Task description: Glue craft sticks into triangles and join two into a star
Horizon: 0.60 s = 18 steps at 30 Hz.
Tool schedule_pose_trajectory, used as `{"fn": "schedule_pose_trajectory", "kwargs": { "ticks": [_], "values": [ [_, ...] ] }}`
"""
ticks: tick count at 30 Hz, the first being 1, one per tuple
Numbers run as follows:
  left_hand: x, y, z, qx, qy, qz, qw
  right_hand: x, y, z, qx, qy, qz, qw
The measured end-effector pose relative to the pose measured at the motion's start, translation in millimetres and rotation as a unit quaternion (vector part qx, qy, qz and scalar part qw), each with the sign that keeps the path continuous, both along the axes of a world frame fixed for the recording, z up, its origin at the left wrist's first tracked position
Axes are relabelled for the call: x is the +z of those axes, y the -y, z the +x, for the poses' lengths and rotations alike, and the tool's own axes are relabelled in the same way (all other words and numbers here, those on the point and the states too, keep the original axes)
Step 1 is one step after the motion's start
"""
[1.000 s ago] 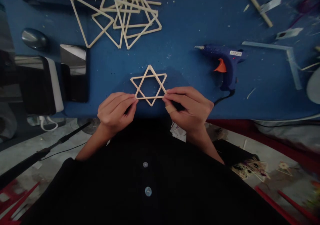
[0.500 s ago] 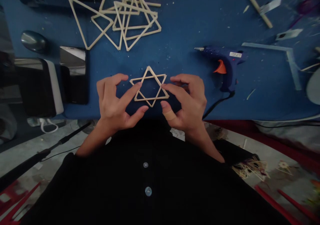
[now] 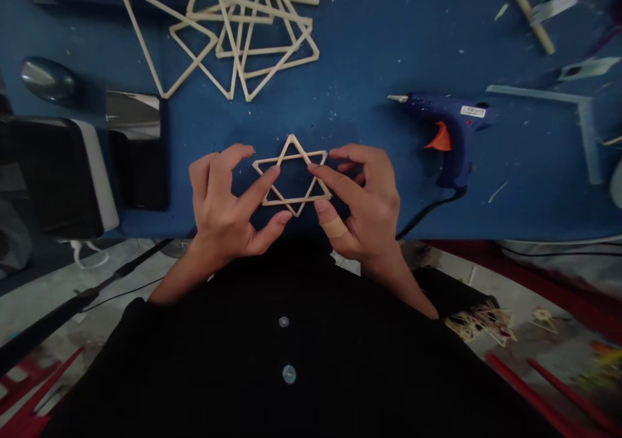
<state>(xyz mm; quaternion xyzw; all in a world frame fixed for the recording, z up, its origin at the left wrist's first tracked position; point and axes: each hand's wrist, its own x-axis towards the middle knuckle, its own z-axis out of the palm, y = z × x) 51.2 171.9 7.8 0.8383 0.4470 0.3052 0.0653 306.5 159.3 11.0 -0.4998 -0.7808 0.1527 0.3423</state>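
Note:
A small six-pointed star made of two crossed wooden-stick triangles (image 3: 291,200) lies flat on the blue table in front of me. My left hand (image 3: 223,201) has its fingers spread, the index fingertip touching the star's left side and the thumb lying apart below it. From the other side, my right hand (image 3: 362,198) rests its index fingertip on the star's right edge. Its thumb, wrapped in a tan bandage, is at the lower right corner. Neither hand is closed around the star.
Several larger stick triangles (image 3: 143,41) overlap at the back. To the right lies a blue glue gun (image 3: 454,124) with an orange trigger and a cord. A phone (image 3: 138,166), a computer mouse (image 3: 48,80) and a dark device (image 3: 56,175) are at left.
The view has shifted slightly. Both hands stay at the star with nearly the same finger pose; the right index and thumb sit slightly further in on it.

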Motion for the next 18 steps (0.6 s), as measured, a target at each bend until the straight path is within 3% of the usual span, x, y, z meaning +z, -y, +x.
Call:
{"fn": "schedule_pose_trajectory", "kwargs": {
  "ticks": [5, 10, 18],
  "values": [
    [5.4, -1.1, -0.6, 0.007, -0.020, -0.061, 0.998, 0.6, 0.7, 0.0, -0.006, -0.009, -0.011, 1.000],
    [11.1, -3.3, 3.2, -0.014, -0.034, -0.002, 0.999, 0.8, 0.3, -1.2, -0.006, -0.013, -0.005, 1.000],
    [11.3, -6.4, 6.1, -0.017, -0.028, 0.029, 0.999, -2.3, 3.3, 0.7, -0.033, -0.039, -0.019, 0.998]
  ]
}}
